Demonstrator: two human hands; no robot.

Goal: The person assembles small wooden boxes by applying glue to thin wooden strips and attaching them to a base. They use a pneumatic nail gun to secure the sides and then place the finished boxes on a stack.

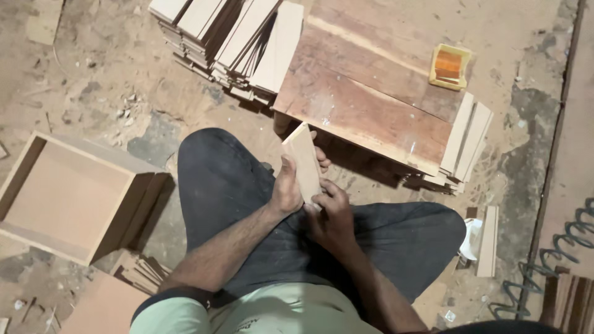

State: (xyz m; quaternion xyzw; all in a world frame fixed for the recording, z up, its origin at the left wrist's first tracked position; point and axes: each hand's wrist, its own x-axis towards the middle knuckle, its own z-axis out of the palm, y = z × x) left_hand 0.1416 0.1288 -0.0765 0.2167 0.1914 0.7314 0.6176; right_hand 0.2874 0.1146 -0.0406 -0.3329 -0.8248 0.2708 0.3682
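Note:
I sit on a dusty floor with my knees bent, in dark trousers. Both hands hold a small pale wooden board [302, 158] upright above my lap. My left hand [286, 188] grips the board's left edge and lower half. My right hand [331, 216] clasps its bottom end from the right. The board's top corner points toward a low reddish wooden plank bench [371, 86] just ahead of my knees.
A stack of pale cut boards [229, 37] lies at the bench's left end. A few boards [467, 139] lean on its right end. A yellow block [450, 66] rests on the bench. An open wooden box [68, 195] sits left. A coiled hose [550, 266] lies right.

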